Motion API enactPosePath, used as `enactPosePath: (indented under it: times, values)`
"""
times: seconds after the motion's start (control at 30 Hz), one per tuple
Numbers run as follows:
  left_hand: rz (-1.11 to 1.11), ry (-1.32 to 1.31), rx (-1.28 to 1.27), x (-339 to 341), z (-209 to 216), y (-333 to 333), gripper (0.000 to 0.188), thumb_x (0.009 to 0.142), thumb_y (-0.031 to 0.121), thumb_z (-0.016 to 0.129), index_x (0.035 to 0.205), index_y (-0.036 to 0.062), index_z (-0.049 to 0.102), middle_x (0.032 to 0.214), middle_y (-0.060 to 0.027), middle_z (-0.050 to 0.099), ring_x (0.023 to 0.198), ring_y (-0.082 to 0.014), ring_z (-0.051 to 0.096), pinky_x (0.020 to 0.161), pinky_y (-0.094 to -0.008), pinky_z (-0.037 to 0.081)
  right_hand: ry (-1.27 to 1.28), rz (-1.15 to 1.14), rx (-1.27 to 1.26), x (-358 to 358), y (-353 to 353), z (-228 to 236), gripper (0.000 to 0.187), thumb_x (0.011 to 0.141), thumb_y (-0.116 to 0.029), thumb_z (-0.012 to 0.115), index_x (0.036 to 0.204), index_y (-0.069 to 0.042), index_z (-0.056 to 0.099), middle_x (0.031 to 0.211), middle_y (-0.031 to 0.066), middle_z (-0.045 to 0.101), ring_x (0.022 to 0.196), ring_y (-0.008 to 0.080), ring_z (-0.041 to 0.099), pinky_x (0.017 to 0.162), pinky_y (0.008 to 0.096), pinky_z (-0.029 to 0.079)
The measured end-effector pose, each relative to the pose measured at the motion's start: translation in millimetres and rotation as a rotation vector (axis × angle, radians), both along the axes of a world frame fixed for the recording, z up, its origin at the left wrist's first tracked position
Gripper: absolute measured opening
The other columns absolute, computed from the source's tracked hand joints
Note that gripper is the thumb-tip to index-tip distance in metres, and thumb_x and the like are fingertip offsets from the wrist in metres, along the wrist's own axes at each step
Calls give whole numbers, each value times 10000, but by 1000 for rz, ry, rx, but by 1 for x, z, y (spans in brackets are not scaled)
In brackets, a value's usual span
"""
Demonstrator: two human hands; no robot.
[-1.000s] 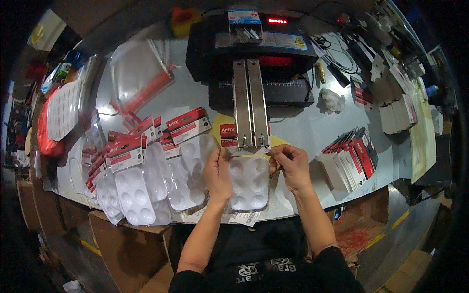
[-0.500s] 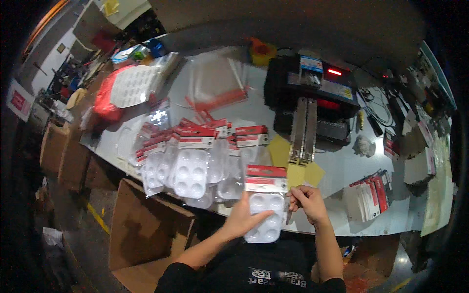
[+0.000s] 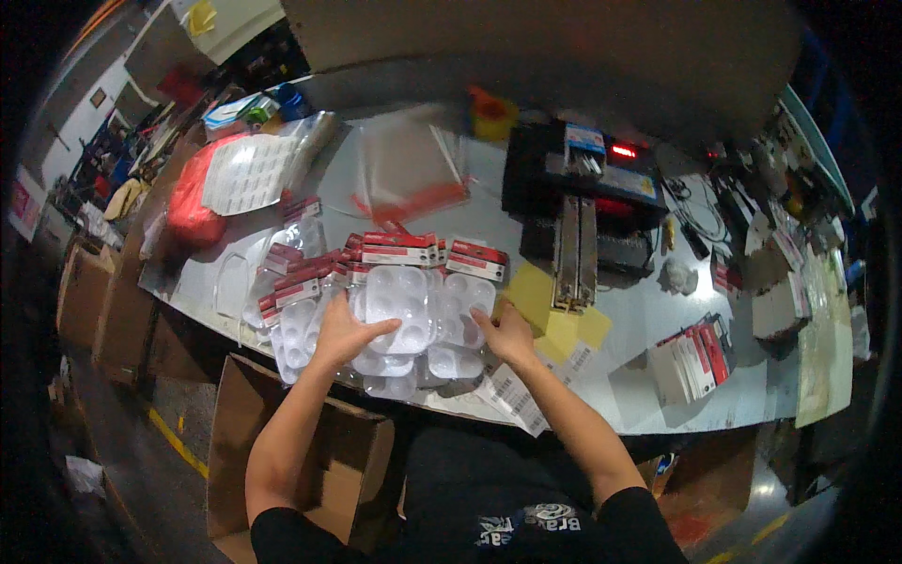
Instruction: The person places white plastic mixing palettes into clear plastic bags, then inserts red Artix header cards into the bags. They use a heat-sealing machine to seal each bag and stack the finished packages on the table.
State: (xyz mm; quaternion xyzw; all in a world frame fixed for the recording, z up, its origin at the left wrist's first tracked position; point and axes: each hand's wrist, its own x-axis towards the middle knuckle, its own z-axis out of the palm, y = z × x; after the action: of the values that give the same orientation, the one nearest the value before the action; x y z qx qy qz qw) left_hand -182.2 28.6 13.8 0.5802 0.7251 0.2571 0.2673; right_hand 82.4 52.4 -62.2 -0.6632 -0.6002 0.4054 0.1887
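White plastic paint palettes (image 3: 396,305) with round wells, packed in clear bags under red and white header cards (image 3: 399,250), lie in an overlapping pile on the bench. My left hand (image 3: 344,333) grips the left side of a front pack, its thumb across the palette and its other fingers partly hidden. At the pile's right side, my right hand (image 3: 508,336) has its thumb against another palette pack (image 3: 460,305); its fingers are apart beside a yellow sheet (image 3: 528,296). A barcode label sheet (image 3: 514,397) lies at the bench's front edge.
Behind the yellow sheets stands a black machine (image 3: 583,188) with metal rails and a red display. Stacked header cards (image 3: 693,362) sit at right. Flat clear bags (image 3: 409,155) and a red bundle (image 3: 197,207) lie farther back. An open cardboard box (image 3: 282,451) is below the bench's front edge.
Both hands have moved forward and left to the pile. The palette pack held near my body is now away from there, and the label sheet at the front edge is uncovered.
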Motion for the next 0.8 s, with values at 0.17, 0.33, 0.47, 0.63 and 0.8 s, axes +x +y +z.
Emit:
enactPosePath:
  times: [0.17,0.33,0.47,0.63,0.8]
  values:
    - [10,-210,-80,2,17,-2,874,492,390,873,1145,-59,503,1082,-179,602,1000,-266,584,887,-344,440,170,-103,299,-30,2,10,460,747,-344,696,997,25,581,938,200,632,848,340,606,778,412,469]
    - [81,-246,-105,1,10,-7,878,504,381,869,1169,-43,484,1096,-180,598,1015,-278,580,893,-349,437,409,-373,467,-18,-5,60,417,713,-273,721,979,16,578,1018,202,581,953,308,565,865,368,425]
    - [31,-240,-149,-4,-5,-7,831,604,430,801,1193,-47,461,1113,-204,580,1031,-301,568,905,-364,423,768,-301,274,-41,-11,67,465,712,-283,732,1011,20,543,1065,199,546,989,300,540,888,360,408]
    - [19,-461,-42,-9,-9,-9,606,885,459,510,1180,-67,454,1150,-248,523,1090,-345,509,940,-374,368,-88,-8,411,-70,-12,49,751,669,-387,785,1161,49,421,1188,193,478,1038,309,515,931,379,394]
    - [-64,-328,31,2,-9,-12,696,870,529,504,1202,-79,441,1129,-257,484,1085,-376,457,950,-411,331,553,-72,97,-75,-5,47,1046,562,-370,857,1321,33,260,1287,207,417,1149,314,465,963,354,400]
